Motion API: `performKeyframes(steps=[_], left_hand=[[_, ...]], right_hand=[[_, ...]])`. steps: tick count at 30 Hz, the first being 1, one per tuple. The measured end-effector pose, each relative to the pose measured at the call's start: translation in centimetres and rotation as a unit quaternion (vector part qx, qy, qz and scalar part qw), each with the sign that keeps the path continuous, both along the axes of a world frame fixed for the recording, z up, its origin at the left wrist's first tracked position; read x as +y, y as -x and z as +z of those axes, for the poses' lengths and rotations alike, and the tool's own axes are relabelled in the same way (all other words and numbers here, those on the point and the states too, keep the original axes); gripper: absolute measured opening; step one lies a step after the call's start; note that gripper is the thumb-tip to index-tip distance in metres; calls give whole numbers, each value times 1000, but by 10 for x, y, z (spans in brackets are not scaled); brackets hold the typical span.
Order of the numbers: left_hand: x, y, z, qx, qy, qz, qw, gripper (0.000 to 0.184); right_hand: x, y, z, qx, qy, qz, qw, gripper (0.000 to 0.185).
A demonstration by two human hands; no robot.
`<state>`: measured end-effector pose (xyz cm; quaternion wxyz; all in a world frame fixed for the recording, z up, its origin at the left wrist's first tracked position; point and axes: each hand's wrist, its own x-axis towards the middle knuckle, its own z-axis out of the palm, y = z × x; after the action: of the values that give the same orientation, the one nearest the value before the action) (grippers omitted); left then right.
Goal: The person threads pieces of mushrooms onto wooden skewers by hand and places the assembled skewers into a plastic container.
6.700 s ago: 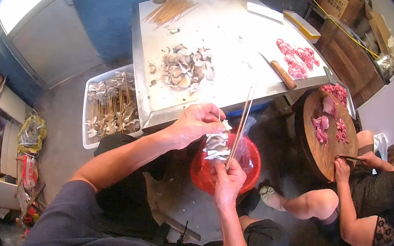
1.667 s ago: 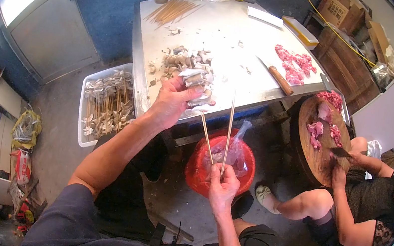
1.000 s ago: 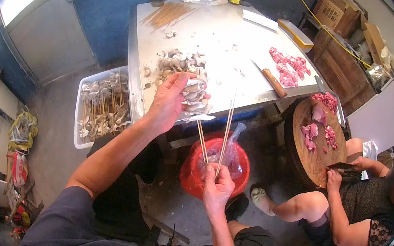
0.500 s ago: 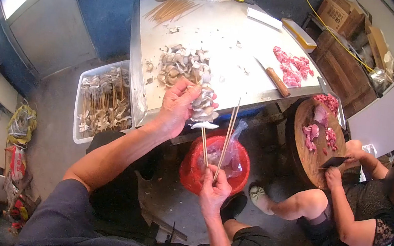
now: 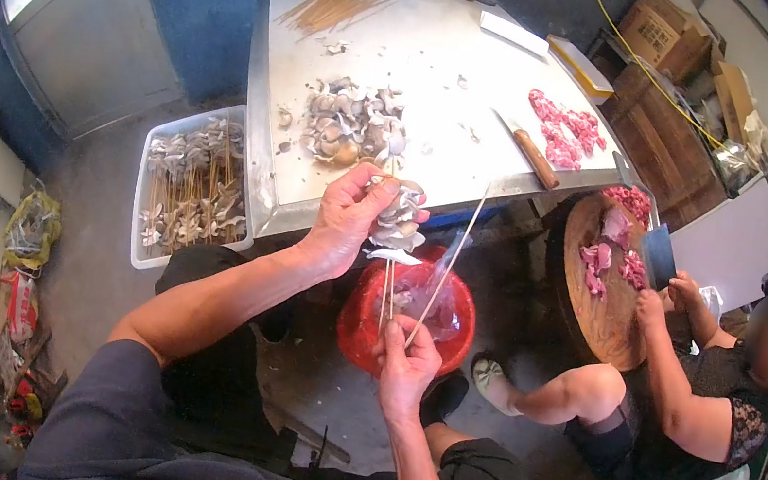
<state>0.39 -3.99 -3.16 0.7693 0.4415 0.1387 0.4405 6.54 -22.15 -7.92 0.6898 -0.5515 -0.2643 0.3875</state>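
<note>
My left hand [image 5: 347, 220] is closed around a stack of oyster mushroom pieces [image 5: 397, 227], just over the near edge of the table. Thin wooden skewers [image 5: 388, 292] run down from the stack to my right hand [image 5: 408, 366], whose fingers pinch their lower ends. Another skewer [image 5: 449, 267] in the right hand slants up and away, apart from the mushrooms. Beyond my left hand lies a pile of loose oyster mushrooms [image 5: 347, 122]. Under my hands stands a red bucket [image 5: 358, 320] with a clear plastic bag in it.
Loaded mushroom skewers fill a white bin [image 5: 145, 216] at left. Bare skewers [image 5: 333, 12], a knife [image 5: 535, 158] and cut meat [image 5: 566, 130] lie on the white table [image 5: 423, 98]. At right, a person holds a cleaver [image 5: 659, 256] beside a round chopping block [image 5: 589, 318].
One slanting skewer at right has shifted over to the mushroom stack, leaving one apart. The other person's cleaver has risen. The whole view has shifted slightly.
</note>
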Motion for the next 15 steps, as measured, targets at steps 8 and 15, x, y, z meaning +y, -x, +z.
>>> performKeyframes(steps=[8, 15], left_hand=[[-18, -10, -5, 13, 39, -15, 999, 10], [-37, -14, -12, 63, 33, -23, 997, 9]], right_hand=[[20, -6, -16, -106, -29, -75, 991, 12], [18, -9, 3, -70, -3, -62, 996, 15]])
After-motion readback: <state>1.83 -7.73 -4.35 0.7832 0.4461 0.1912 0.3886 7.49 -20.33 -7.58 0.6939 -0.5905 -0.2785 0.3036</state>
